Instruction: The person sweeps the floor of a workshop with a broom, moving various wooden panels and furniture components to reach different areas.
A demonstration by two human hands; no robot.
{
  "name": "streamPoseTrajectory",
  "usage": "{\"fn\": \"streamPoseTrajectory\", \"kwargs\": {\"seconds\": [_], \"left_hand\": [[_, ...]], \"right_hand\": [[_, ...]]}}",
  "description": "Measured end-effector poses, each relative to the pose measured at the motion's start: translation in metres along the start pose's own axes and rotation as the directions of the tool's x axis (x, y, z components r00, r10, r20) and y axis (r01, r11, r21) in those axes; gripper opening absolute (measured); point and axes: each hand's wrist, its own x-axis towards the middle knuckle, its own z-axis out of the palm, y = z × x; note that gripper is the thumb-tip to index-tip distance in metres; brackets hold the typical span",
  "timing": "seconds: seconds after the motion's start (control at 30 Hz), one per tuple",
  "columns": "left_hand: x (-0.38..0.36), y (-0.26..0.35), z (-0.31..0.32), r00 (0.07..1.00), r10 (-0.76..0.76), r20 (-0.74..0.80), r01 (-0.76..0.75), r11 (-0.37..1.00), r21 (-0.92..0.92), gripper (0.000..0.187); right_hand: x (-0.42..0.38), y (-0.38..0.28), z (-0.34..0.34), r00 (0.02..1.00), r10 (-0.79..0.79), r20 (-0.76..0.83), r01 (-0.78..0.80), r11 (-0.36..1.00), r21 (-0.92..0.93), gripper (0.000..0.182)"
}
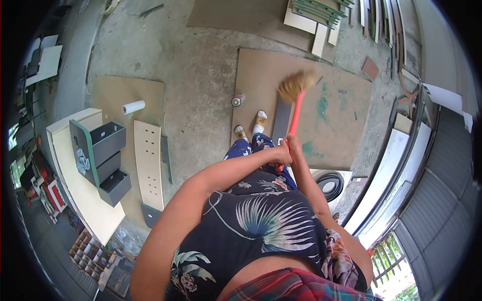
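Observation:
Both of my hands are wrapped round the red handle of a broom (296, 114). My left hand (281, 154) and my right hand (294, 146) sit close together near the handle's end, in front of my waist. The broom's straw head (296, 86) is blurred and lies beyond my feet, over a brown board (346, 118) on the floor. Beside the handle is a narrow dark grey panel (282, 120), partly behind the bristles. Green stains mark the brown board on the right.
A can (238, 100) stands left of my feet. Further left are a grey drawer unit (106, 145), a pale panel with holes (148, 165) and a white roll (133, 107). A coiled black hose (330, 187) lies at right. Stacked green-edged strips (321, 11) are ahead.

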Motion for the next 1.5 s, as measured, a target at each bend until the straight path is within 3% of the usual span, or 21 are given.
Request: {"fn": "streamPoseTrajectory", "kwargs": {"seconds": [0.03, 0.13, 0.2, 0.27, 0.3, 0.4, 0.5, 0.6, 0.7, 0.73, 0.83, 0.93, 1.07, 1.1, 1.2, 1.23, 1.37, 1.5], "left_hand": [[-0.015, -0.001, 0.003, 1.000, -0.022, 0.010, 0.023, 0.999, -0.032, 0.060], [-0.009, -0.019, 0.014, 0.984, 0.073, 0.165, -0.043, 0.983, -0.177, 0.016], [-0.013, -0.025, 0.012, 0.978, 0.110, 0.179, -0.077, 0.981, -0.179, 0.013], [-0.039, -0.025, 0.004, 0.972, 0.134, 0.193, -0.114, 0.987, -0.113, 0.013], [-0.050, -0.028, 0.003, 0.970, 0.170, 0.175, -0.161, 0.985, -0.069, 0.025], [-0.095, -0.030, 0.008, 0.974, 0.196, -0.110, -0.182, 0.975, 0.128, 0.049], [-0.086, -0.040, 0.023, 0.942, 0.233, -0.241, -0.204, 0.969, 0.140, 0.067], [-0.080, -0.041, 0.035, 0.936, 0.180, -0.303, -0.144, 0.980, 0.139, 0.047], [-0.025, -0.073, 0.026, 0.989, 0.147, 0.014, -0.147, 0.987, 0.058, 0.022], [-0.065, -0.066, 0.014, 0.987, 0.155, 0.044, -0.153, 0.987, -0.043, 0.016], [-0.077, -0.091, -0.008, 0.979, 0.166, 0.119, -0.147, 0.977, -0.154, 0.012], [-0.102, -0.110, -0.027, 0.975, 0.199, 0.096, -0.176, 0.962, -0.208, 0.012], [-0.122, -0.123, -0.030, 0.928, 0.249, -0.277, -0.325, 0.904, -0.277, 0.054], [-0.125, -0.125, -0.034, 0.916, 0.252, -0.312, -0.352, 0.879, -0.321, 0.081], [-0.144, -0.128, -0.041, 0.790, 0.201, -0.579, -0.515, 0.730, -0.449, 0.079], [-0.162, -0.128, -0.045, 0.733, 0.201, -0.650, -0.589, 0.666, -0.458, 0.076], [-0.146, -0.150, -0.066, 0.469, 0.272, -0.840, -0.874, 0.277, -0.399, 0.074], [-0.180, -0.196, -0.080, 0.517, 0.147, -0.843, -0.853, 0.167, -0.494, 0.054]], "right_hand": [[0.001, 0.016, -0.012, 0.997, 0.044, -0.070, -0.043, 0.999, 0.017, 0.010], [-0.019, 0.041, -0.025, 0.956, 0.137, -0.260, -0.121, 0.990, 0.079, 0.012], [-0.046, 0.031, -0.013, 0.925, 0.127, -0.359, -0.096, 0.990, 0.104, 0.012], [-0.058, 0.032, -0.003, 0.933, 0.097, -0.347, -0.046, 0.987, 0.152, 0.011], [-0.062, 0.032, 0.003, 0.937, 0.080, -0.339, -0.019, 0.983, 0.181, 0.010], [-0.074, 0.029, 0.027, 0.971, -0.122, -0.208, 0.180, 0.939, 0.291, 0.011], [-0.089, 0.015, 0.043, 0.980, -0.181, -0.078, 0.196, 0.927, 0.320, 0.013], [-0.069, 0.036, 0.027, 0.989, -0.148, 0.016, 0.142, 0.969, 0.204, 0.016], [-0.031, 0.071, 0.011, 0.994, 0.083, -0.070, -0.078, 0.994, 0.074, 0.016], [-0.028, 0.076, 0.012, 0.990, 0.116, -0.082, -0.112, 0.993, 0.049, 0.015], [-0.025, 0.085, 0.022, 0.987, 0.116, -0.107, -0.119, 0.993, -0.020, 0.015], [-0.032, 0.073, 0.050, 0.993, 0.060, -0.103, -0.070, 0.994, -0.090, 0.015], [-0.051, 0.031, 0.114, 0.993, -0.107, 0.045, 0.114, 0.972, -0.206, 0.014], [-0.066, 0.015, 0.136, 0.985, -0.150, 0.090, 0.168, 0.955, -0.243, 0.012], [-0.074, -0.025, 0.188, 0.905, -0.252, 0.342, 0.375, 0.852, -0.366, 0.012], [-0.072, -0.032, 0.209, 0.894, -0.289, 0.342, 0.399, 0.862, -0.314, 0.009], [-0.080, -0.066, 0.282, 0.849, -0.164, 0.503, 0.387, 0.840, -0.379, 0.009], [-0.038, -0.059, 0.351, 0.818, -0.122, 0.563, 0.472, 0.701, -0.535, 0.011]]}}
